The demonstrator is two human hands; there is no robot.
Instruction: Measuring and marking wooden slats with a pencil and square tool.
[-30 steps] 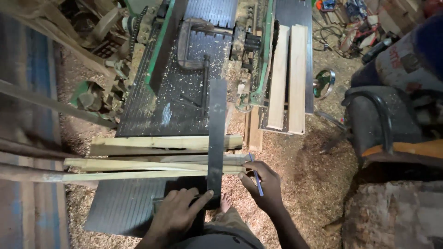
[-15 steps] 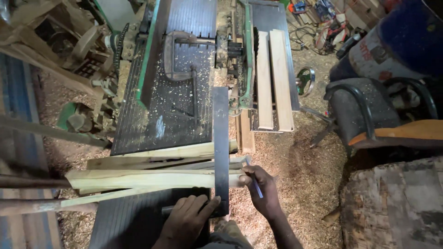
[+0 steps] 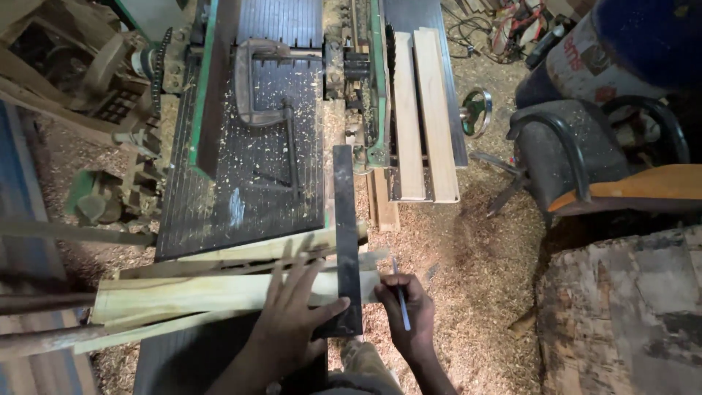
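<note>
Wooden strips [image 3: 219, 292], several pale lengths bundled side by side, lay across the near end of the dark ribbed worktop [image 3: 248, 190] of a green-framed woodworking machine, with sawdust on the floor below. Their long axis ran left to right, the right-hand ends pointing toward the right hand [image 3: 406, 314] and lying almost flush. A dark steel square [image 3: 346, 241] crossed them at a right angle near those ends, its blade pointing away from the person. The left hand [image 3: 292, 322] lay spread and flat, fingers [image 3: 292, 281] released, pressing strips and square together. The right hand's fingers were clenched around a blue pen [image 3: 400, 296], its tip just beside the square's edge. By the look of it, this was the marking step; the next move would call for holding the square firm and drawing the pen along its edge across all the strips. 2 planed boards [image 3: 420, 110] rested further back.
</note>
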